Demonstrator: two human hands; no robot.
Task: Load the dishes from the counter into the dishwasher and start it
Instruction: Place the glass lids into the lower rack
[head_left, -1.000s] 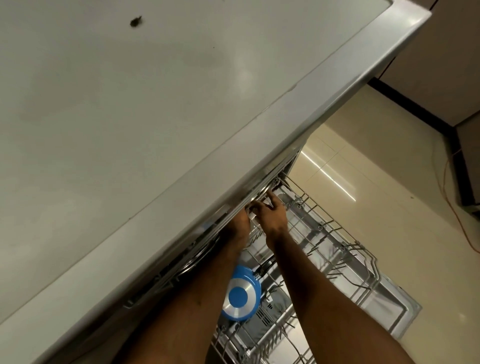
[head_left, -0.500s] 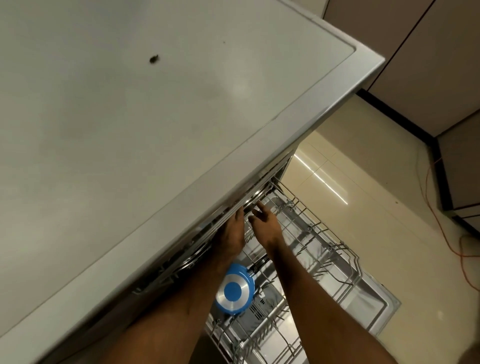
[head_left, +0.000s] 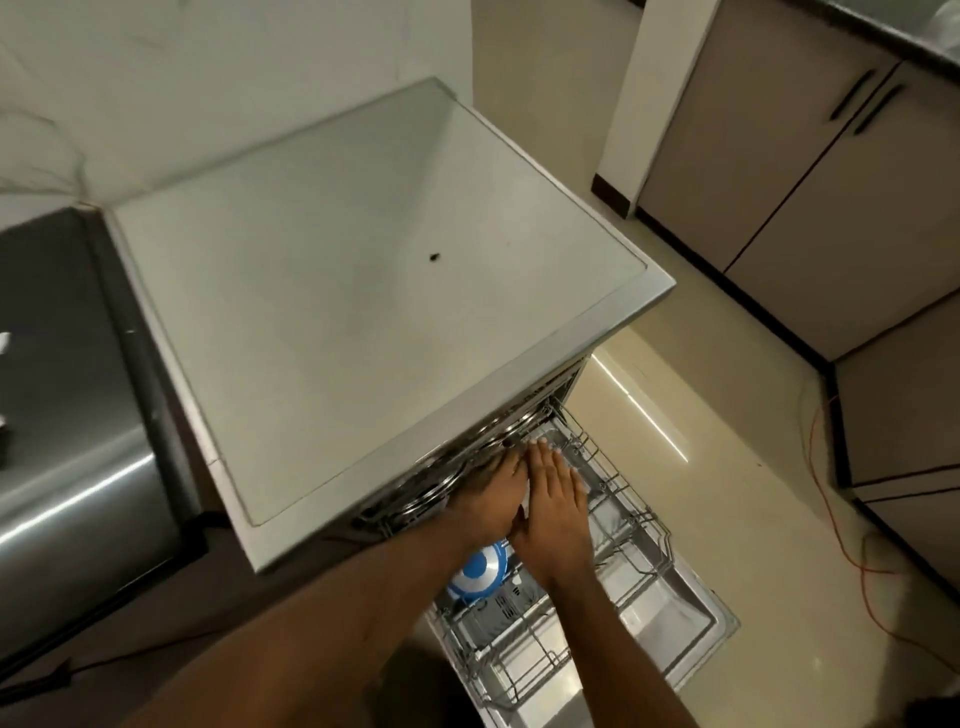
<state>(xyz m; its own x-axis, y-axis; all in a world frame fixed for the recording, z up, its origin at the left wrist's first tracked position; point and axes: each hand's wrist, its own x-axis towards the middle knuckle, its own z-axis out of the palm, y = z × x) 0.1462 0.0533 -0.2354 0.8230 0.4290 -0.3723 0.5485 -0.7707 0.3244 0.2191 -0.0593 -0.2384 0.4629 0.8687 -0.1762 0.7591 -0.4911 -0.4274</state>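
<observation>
Nearest me, the grey wire lower rack (head_left: 519, 670) stands pulled out over the open dishwasher door (head_left: 696, 623); a round blue-and-white dish (head_left: 475, 571) sits in it, just below my wrists; my left hand (head_left: 488, 499) and right hand (head_left: 556, 501) lie side by side, touching, fingers straight and grasping nothing (the left fingertips are hidden under the machine's lip), at the dishwasher's mouth beside round steel plates (head_left: 415, 501); beyond, the flat grey dishwasher top (head_left: 363, 312) carries one dark speck (head_left: 434, 256).
</observation>
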